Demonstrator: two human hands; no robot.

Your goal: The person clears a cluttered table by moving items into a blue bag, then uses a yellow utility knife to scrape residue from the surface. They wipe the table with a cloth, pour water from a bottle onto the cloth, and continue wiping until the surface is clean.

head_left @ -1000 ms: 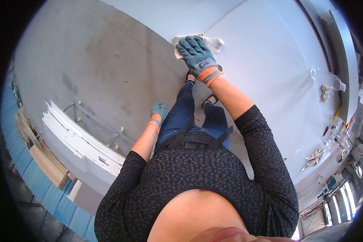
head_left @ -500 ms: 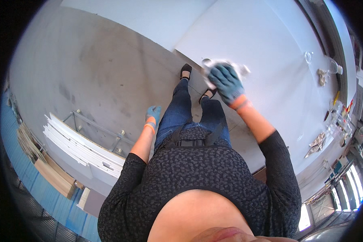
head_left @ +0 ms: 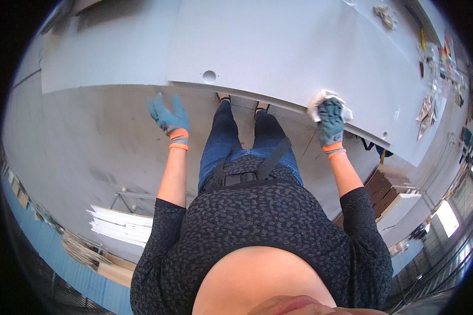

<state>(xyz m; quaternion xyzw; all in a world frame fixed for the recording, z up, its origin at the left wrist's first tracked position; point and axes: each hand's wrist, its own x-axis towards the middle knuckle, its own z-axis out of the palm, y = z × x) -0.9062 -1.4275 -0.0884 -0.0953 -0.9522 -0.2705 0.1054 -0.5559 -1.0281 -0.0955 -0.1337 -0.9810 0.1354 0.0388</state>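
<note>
A white cloth [head_left: 318, 103] is bunched under my right hand [head_left: 331, 119], which wears a teal glove with an orange cuff and closes on it. Hand and cloth rest at the near edge of a large pale panel [head_left: 278, 50] with a round hole [head_left: 209, 76] near its edge. My left hand [head_left: 169, 113], gloved the same way, hangs in the air to the left, just short of a second pale sheet [head_left: 110, 58]. Its fingers are spread and nothing is in them.
Crumpled rags [head_left: 427, 113] and several small tools and clear plastic items [head_left: 442, 63] lie at the right. A stack of brown boards [head_left: 386, 189] stands low on the right. White strips [head_left: 121, 226] rest on a metal rack at the lower left.
My body has turned, so the panel now stretches across in front of me. The right hand with the cloth is now at the panel's near edge; the left hand has risen and spread its fingers.
</note>
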